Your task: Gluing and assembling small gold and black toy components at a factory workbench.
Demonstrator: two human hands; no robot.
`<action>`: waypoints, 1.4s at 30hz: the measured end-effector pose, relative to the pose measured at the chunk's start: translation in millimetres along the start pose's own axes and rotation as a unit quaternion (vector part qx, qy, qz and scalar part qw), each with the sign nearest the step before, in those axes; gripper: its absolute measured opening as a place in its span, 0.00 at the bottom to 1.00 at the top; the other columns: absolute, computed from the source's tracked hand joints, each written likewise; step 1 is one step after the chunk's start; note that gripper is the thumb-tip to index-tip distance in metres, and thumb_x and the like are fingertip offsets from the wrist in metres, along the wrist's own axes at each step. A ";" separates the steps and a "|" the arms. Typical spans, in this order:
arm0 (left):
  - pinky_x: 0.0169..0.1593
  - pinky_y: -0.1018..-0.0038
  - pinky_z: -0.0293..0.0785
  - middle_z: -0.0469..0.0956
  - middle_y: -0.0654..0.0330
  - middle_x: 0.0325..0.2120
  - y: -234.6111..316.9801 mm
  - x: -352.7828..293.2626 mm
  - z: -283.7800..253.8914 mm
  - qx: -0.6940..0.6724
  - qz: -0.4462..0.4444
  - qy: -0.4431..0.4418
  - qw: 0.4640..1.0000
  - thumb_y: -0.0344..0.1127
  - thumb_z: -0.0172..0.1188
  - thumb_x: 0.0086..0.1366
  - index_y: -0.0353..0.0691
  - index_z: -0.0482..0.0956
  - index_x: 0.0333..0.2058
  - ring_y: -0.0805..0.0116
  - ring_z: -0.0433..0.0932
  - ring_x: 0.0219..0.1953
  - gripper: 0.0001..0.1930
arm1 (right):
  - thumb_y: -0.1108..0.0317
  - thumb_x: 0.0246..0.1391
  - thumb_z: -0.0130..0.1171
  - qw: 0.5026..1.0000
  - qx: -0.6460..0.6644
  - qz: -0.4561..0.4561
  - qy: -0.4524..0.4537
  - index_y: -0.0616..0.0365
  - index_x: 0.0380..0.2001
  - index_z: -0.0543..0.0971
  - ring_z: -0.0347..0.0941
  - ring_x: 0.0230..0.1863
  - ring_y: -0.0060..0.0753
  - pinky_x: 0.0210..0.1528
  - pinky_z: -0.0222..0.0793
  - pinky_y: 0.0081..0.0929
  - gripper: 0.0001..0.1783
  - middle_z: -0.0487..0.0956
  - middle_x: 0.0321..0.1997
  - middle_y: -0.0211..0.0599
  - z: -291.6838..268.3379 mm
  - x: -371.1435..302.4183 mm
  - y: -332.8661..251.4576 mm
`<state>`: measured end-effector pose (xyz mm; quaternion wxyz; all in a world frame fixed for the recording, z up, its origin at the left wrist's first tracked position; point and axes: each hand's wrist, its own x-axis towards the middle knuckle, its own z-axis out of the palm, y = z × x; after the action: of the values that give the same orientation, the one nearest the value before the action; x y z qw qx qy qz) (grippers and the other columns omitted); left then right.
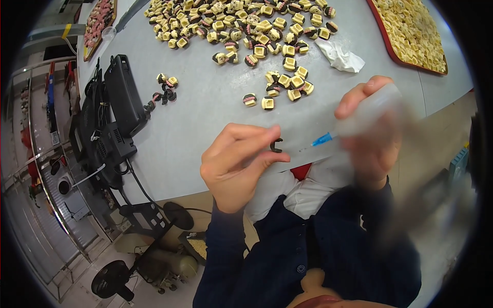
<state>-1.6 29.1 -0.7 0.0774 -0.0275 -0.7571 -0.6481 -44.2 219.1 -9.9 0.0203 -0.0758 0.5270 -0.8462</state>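
Between the thumb and fingertips of my left hand [236, 159] is a small dark curved piece [277, 146], pinched over the table's front edge. My right hand [372, 138] is wrapped round a translucent white squeeze bottle [377, 110], partly blurred. Its blue needle tip [322, 139] points toward the dark piece and stays a little apart from it. Beyond my hands lies a small cluster of cream-and-dark block pieces [297, 82], some with a pink layer. A much larger spread of the same pieces [231, 31] covers the far part of the table.
A red-rimmed tray [389, 49] of cream pieces stands at the far right, near a crumpled white tissue [340, 56]. Black power boxes with cables [123, 95] lie along the table's left side, beside a few loose dark pieces [167, 92]. Another tray [91, 46] sits far left.
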 end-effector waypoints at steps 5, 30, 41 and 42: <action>0.37 0.74 0.75 0.76 0.55 0.29 -4.9 0.0 -3.5 0.033 0.031 -0.021 0.999 0.12 0.66 0.38 0.30 0.71 0.48 0.67 0.75 0.34 0.33 | 0.44 0.57 0.46 0.997 -0.062 -0.027 0.025 0.61 0.42 0.61 0.65 0.16 0.21 0.20 0.62 0.13 0.28 0.77 0.28 0.50 10.2 -0.9 -1.8; 0.34 0.79 0.75 0.79 0.54 0.31 -4.7 -2.9 2.0 0.021 0.029 0.007 0.999 0.17 0.70 0.37 0.31 0.74 0.46 0.70 0.79 0.31 0.31 | 0.55 0.57 0.52 0.999 -0.044 -0.007 -0.011 0.62 0.39 0.61 0.72 0.22 0.24 0.20 0.67 0.14 0.22 0.77 0.26 0.50 20.8 -5.4 3.0; 0.36 0.77 0.74 0.79 0.54 0.30 -6.9 -1.9 -0.3 0.028 0.029 -0.012 0.999 0.17 0.71 0.36 0.31 0.71 0.48 0.69 0.78 0.33 0.34 | 0.39 0.55 0.45 0.984 -0.172 -0.003 0.047 0.58 0.40 0.60 0.62 0.12 0.18 0.12 0.56 0.12 0.30 0.75 0.22 0.42 20.9 -2.4 0.6; 0.39 0.75 0.74 0.78 0.54 0.29 -7.4 -2.5 -1.1 0.042 0.027 -0.030 0.998 0.15 0.70 0.36 0.31 0.68 0.50 0.69 0.77 0.35 0.37 | 0.39 0.55 0.45 0.984 -0.171 -0.002 0.050 0.58 0.40 0.60 0.62 0.12 0.18 0.12 0.56 0.12 0.30 0.75 0.23 0.42 21.9 -2.4 0.9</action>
<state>-0.1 27.0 -8.1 0.0735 -0.0638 -0.7844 -0.6126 -38.6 199.5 -1.5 -0.0206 -0.0370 0.6641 -0.7464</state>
